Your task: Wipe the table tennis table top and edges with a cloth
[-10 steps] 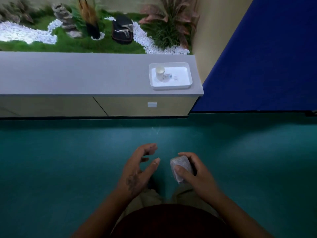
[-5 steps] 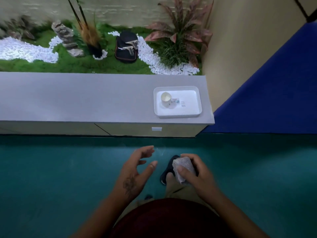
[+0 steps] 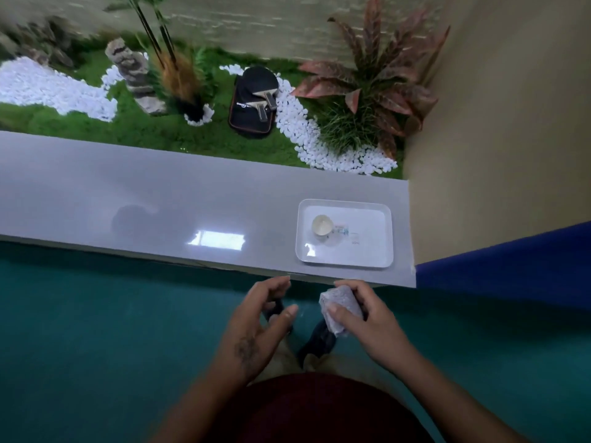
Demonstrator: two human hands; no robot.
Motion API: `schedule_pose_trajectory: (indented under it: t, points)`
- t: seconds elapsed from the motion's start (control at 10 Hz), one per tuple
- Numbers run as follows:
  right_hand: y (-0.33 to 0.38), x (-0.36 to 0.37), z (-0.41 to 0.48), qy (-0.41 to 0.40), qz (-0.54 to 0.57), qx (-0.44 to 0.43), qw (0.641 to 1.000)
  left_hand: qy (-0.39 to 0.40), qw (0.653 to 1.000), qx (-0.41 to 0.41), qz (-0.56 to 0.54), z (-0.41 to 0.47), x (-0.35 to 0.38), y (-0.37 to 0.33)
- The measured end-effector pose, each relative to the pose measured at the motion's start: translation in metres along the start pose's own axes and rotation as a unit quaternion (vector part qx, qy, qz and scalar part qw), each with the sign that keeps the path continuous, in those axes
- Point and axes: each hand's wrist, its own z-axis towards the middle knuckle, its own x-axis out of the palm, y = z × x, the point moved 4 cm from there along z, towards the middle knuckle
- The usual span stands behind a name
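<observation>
Head view of a standing person, looking down. Progress: by this view the wiping has not begun. The cloth, a pale crumpled wad, is held in the air over the teal floor and touches no table. The only candidate for the table tennis table is the blue panel at the right edge of the view (too little of it shows to be certain), and it lies well apart from both hands. Its top and edges therefore all appear left to do.

Hand pose: the right hand has fingers and thumb curled round the cloth, with the thumb across its near side. The left hand is just beside it, fingers apart and loosely bent, holding nothing. Both forearms reach forward at waist level, and dark footwear shows on the floor beneath the hands.

Ahead stands a grey surface. A white tray sits at its right end near the front edge, with a small cup in the tray's left half. Beyond the far edge, two paddles lie on a dark case among white pebbles.
</observation>
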Motion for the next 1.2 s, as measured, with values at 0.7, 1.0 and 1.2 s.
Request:
schedule_pose_trajectory:
  t: [0.7, 1.0, 1.2]
  points:
    - [-0.007, -0.054, 0.168, -0.158, -0.034, 0.139, 0.977, 0.099, 0.994, -0.007, 0.041, 0.165, -0.037, -0.014]
    - [-0.009, -0.107, 0.212, -0.171, -0.051, 0.148, 0.973, 0.019, 0.998, -0.060, 0.025, 0.173, -0.023, -0.023]
    - [0.087, -0.151, 0.179, -0.144, 0.150, 0.045, 0.977, 0.036, 0.997, -0.062, 0.025, 0.179, 0.005, -0.038]
